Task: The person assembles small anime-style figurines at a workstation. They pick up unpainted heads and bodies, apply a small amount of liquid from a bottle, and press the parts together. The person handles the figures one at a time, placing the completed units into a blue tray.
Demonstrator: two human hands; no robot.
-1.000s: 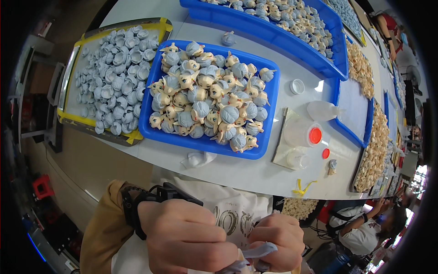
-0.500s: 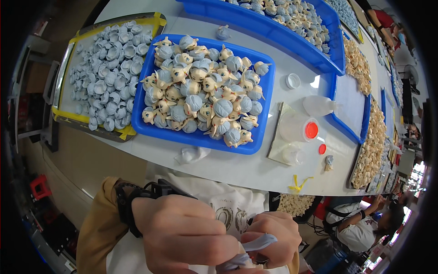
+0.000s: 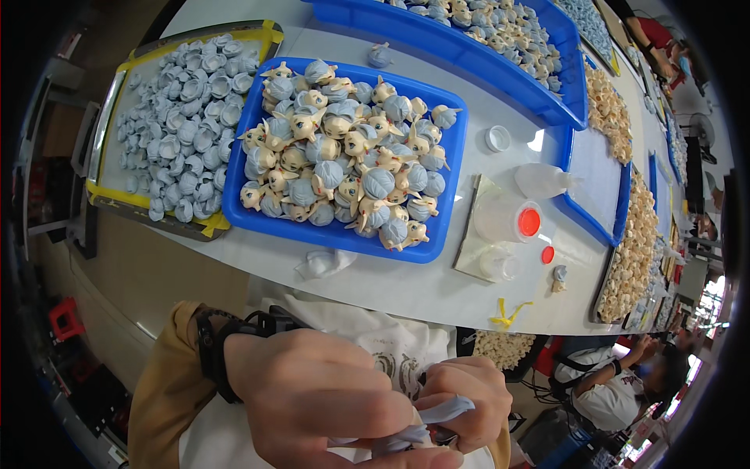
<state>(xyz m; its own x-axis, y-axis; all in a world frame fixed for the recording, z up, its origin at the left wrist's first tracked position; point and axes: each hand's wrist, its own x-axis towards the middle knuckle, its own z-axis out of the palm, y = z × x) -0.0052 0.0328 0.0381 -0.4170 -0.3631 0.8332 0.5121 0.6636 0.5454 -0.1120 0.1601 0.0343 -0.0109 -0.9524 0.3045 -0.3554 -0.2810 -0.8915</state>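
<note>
Close to my body, my left hand and my right hand are closed round one small doll head. A pale blue-grey hair piece sticks out from it between my fingers. Most of the head, including its face, is hidden by my hands. Beyond them, a blue tray is heaped with cream doll heads wearing blue-grey hair. To its left, a yellow-edged tray carries many loose blue-grey hair pieces.
On the white table stand a translucent tub with a red cap, a plastic bottle and a small round cup. A crumpled white cloth lies at the near edge. A large blue bin stands behind. Another person sits at right.
My fingers have shifted slightly round the doll head, and the hair piece's tip points a little higher. The whole view has moved slightly; the table's things stay put.
</note>
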